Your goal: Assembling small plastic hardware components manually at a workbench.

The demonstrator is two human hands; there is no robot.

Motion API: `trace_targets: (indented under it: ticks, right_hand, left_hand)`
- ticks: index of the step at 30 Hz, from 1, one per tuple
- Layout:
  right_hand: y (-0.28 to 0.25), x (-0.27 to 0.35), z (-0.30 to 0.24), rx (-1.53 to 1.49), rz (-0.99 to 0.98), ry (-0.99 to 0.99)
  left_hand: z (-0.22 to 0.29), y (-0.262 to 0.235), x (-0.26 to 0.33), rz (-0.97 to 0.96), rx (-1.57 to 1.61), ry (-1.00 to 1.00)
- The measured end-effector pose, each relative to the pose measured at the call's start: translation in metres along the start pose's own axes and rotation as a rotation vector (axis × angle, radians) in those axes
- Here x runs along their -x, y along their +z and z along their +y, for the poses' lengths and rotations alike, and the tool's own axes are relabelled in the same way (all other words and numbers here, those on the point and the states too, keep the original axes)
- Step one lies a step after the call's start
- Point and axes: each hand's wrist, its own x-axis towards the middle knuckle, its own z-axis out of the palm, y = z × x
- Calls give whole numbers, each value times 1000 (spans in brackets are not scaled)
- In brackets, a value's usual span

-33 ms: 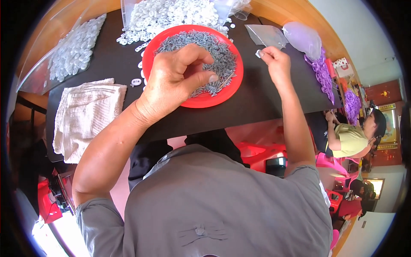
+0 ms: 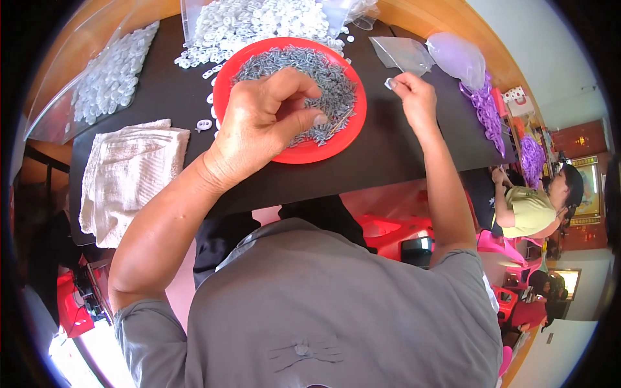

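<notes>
My left hand (image 2: 259, 119) hovers over a red plate (image 2: 297, 154) heaped with small grey screw-like pieces (image 2: 339, 90). Its thumb and forefinger are curved with a gap between them, and nothing shows in that gap; the other fingers are partly hidden behind. To the right of the plate, above the dark table, my right hand (image 2: 416, 97) pinches a small white plastic piece (image 2: 389, 83) between thumb and fingertips. Behind the plate lies a large pile of white plastic pieces (image 2: 259, 22), oval with holes. One loose white piece (image 2: 204, 125) rests left of the plate.
A folded cream cloth (image 2: 132, 174) lies at the table's left, below a clear bag of white pieces (image 2: 113, 87). Clear plastic bags (image 2: 401, 55) and purple strung pieces (image 2: 486, 119) are at the right. Beyond the table's right end sits a person in yellow (image 2: 527, 210).
</notes>
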Motion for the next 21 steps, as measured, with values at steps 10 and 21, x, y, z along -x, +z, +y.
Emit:
trace_targets:
  ticks: [10, 21]
  right_hand:
    - [19, 8, 5, 391, 157, -334]
    - [7, -6, -1, 442, -75, -353]
  left_hand:
    - [-2, 2, 3, 26, -48, 63]
    - [-2, 0, 2, -19, -109, 52]
